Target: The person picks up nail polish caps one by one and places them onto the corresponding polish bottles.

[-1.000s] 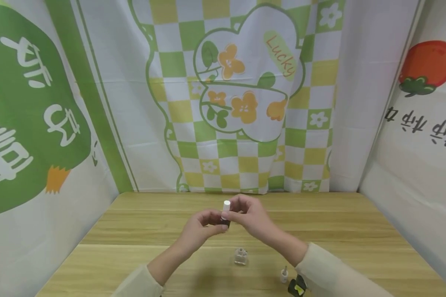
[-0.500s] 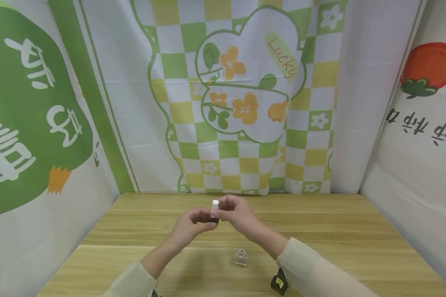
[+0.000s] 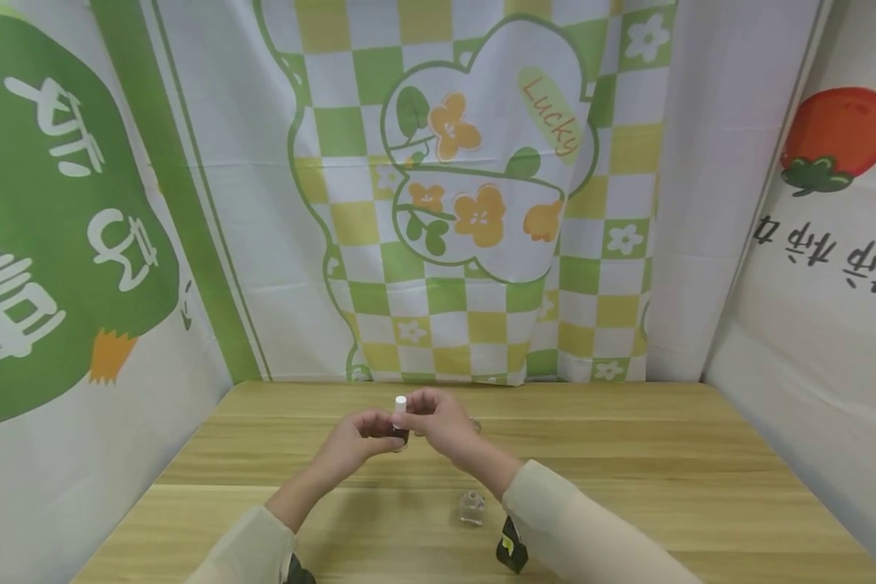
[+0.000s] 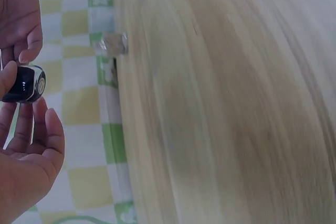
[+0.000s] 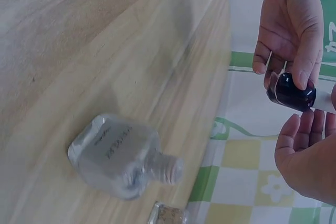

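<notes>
Both hands hold one nail polish bottle [image 3: 401, 435] upright above the far part of the table. Its glass body is dark, and a white cap [image 3: 401, 405] sits on top. My left hand [image 3: 352, 448] pinches the dark body, its thumb plain on the glass in the right wrist view. My right hand [image 3: 438, 426] pinches the white cap between thumb and fingers. On the table, nearer to me, stands a clear glass bottle [image 3: 471, 508]; the right wrist view shows its bare threaded neck. Another small clear bottle [image 3: 475, 424] is partly hidden behind my right hand.
The wooden table [image 3: 613, 454] ends at a hanging cloth [image 3: 453, 324] with green and yellow checks. Printed cloths stand at the left and right sides. A black piece with a yellow-green mark [image 3: 513, 547] shows beside the right sleeve [image 3: 555, 503].
Both hands have moved left with the nail polish bottle. The right sleeve now covers the place where a small white brush cap lay. The small far bottle has come into view.
</notes>
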`<state>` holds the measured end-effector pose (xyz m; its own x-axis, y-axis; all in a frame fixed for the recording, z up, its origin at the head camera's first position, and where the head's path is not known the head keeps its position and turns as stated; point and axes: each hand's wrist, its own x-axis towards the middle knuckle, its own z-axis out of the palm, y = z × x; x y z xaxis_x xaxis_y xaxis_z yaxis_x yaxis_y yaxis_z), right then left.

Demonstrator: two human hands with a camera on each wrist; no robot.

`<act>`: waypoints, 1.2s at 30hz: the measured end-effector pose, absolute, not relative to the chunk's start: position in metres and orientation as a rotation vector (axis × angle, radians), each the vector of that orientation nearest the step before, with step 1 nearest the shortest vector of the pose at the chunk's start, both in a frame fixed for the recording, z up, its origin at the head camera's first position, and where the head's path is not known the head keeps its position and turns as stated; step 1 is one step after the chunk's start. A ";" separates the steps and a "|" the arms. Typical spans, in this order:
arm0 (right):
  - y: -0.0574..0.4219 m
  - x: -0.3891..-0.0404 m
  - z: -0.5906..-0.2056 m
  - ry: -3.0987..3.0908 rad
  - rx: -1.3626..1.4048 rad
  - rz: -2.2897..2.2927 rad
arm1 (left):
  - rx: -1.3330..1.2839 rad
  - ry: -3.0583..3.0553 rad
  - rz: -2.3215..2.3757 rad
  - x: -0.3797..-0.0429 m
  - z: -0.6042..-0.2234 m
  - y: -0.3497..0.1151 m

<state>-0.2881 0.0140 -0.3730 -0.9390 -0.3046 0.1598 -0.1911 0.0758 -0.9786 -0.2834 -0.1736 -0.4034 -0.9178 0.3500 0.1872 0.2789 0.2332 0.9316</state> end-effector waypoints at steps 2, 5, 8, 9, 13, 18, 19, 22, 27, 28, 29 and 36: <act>0.008 -0.290 -0.377 2.234 -0.485 -2.033 | 0.613 2.424 1.793 -0.287 -0.406 -0.177; 0.001 -0.293 -0.382 2.222 -0.444 -2.065 | 0.605 2.423 1.779 -0.292 -0.410 -0.182; -0.004 -0.296 -0.387 2.213 -0.427 -2.086 | 0.607 2.417 1.770 -0.295 -0.413 -0.186; -0.006 -0.297 -0.389 2.217 -0.422 -2.088 | 0.609 2.413 1.768 -0.296 -0.413 -0.187; -0.013 -0.300 -0.393 2.235 -0.395 -2.090 | 0.627 2.396 1.762 -0.299 -0.416 -0.192; -0.021 -0.305 -0.398 2.239 -0.353 -2.111 | 0.622 2.405 1.748 -0.305 -0.419 -0.195; -0.022 -0.306 -0.399 2.235 -0.345 -2.121 | 0.621 2.415 1.740 -0.306 -0.419 -0.196; -0.026 -0.310 -0.404 2.222 -0.327 -2.149 | 0.608 2.458 1.705 -0.311 -0.421 -0.197; -0.031 -0.313 -0.411 2.203 -0.294 -2.179 | 0.583 2.504 1.672 -0.319 -0.427 -0.199; -0.032 -0.313 -0.412 2.204 -0.284 -2.179 | 0.577 2.501 1.674 -0.321 -0.429 -0.199; -0.034 -0.314 -0.413 2.206 -0.269 -2.184 | 0.578 2.500 1.674 -0.322 -0.430 -0.200; -0.044 -0.313 -0.417 2.250 -0.166 -2.210 | 0.561 2.524 1.653 -0.323 -0.432 -0.203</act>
<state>-0.3134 -0.0436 -0.4173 -0.9944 -0.0631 0.0853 -0.0864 0.0149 -0.9962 -0.3233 -0.2025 -0.4318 -0.9306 0.3393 0.1373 0.2615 0.3535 0.8982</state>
